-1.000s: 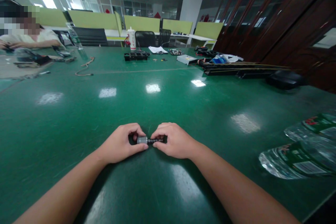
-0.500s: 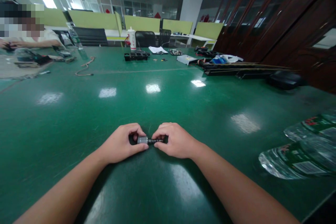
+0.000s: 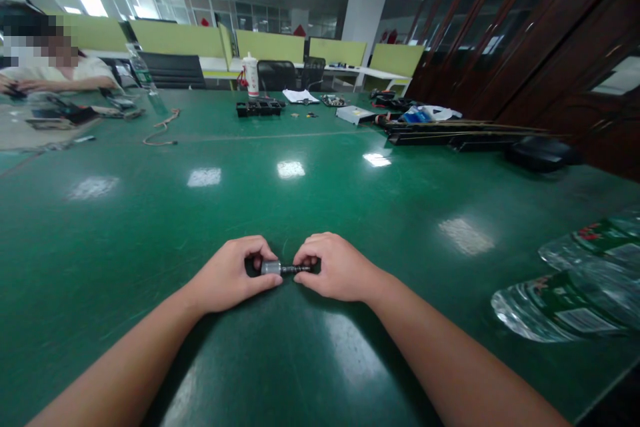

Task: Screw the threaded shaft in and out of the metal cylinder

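A small grey metal cylinder (image 3: 271,267) lies low over the green table (image 3: 240,200), near the middle of the view. From its right end runs a thin dark shaft (image 3: 290,269) with a ribbed or spiral look. My left hand (image 3: 241,272) pinches the cylinder between thumb and fingers. The shaft's right part is between the thumb and fingers of my right hand (image 3: 330,268). A short stretch of shaft shows between the two hands.
Two clear bottles with green labels (image 3: 565,303) lie at the right. Black rails (image 3: 430,135), a black tray-like part (image 3: 259,108), a white bottle (image 3: 251,76) and a cord (image 3: 163,128) are farther back. A person (image 3: 65,73) sits at the far left.
The fingers of my right hand have shifted slightly to the right along the shaft, so a little more of it shows. My left hand looks unchanged.
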`<action>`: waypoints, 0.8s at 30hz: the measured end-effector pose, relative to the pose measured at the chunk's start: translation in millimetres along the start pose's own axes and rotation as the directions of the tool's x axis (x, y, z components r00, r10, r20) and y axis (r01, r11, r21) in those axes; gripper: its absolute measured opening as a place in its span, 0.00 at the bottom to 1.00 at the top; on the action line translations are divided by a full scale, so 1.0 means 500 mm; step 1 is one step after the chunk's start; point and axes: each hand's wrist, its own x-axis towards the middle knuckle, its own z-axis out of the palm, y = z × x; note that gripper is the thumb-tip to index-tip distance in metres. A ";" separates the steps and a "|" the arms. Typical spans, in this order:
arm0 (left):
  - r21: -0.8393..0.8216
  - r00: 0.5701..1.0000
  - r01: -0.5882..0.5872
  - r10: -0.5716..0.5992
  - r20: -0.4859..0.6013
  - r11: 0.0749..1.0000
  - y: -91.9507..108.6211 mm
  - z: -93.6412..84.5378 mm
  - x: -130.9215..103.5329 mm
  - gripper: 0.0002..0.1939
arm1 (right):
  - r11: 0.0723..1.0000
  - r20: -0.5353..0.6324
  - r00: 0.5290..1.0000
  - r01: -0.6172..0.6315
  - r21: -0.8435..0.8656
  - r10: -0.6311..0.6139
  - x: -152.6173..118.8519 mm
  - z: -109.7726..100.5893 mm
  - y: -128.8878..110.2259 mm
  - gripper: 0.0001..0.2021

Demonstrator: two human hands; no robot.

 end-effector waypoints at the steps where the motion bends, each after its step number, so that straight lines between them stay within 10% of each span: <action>1: 0.001 1.000 0.003 -0.003 0.000 1.000 0.000 0.000 0.000 0.10 | 1.000 -0.001 1.000 -0.001 -0.007 0.001 -0.001 -0.001 0.002 0.04; 16: 0.014 0.999 0.035 -0.035 0.000 0.999 0.001 0.000 0.001 0.11 | 0.954 -0.013 0.956 -0.292 0.069 0.293 -0.008 -0.040 0.062 0.03; 24: 0.009 1.000 0.014 -0.013 -0.011 1.000 0.000 0.001 0.000 0.11 | 0.978 0.038 0.982 -0.187 0.096 0.184 -0.010 -0.036 0.041 0.04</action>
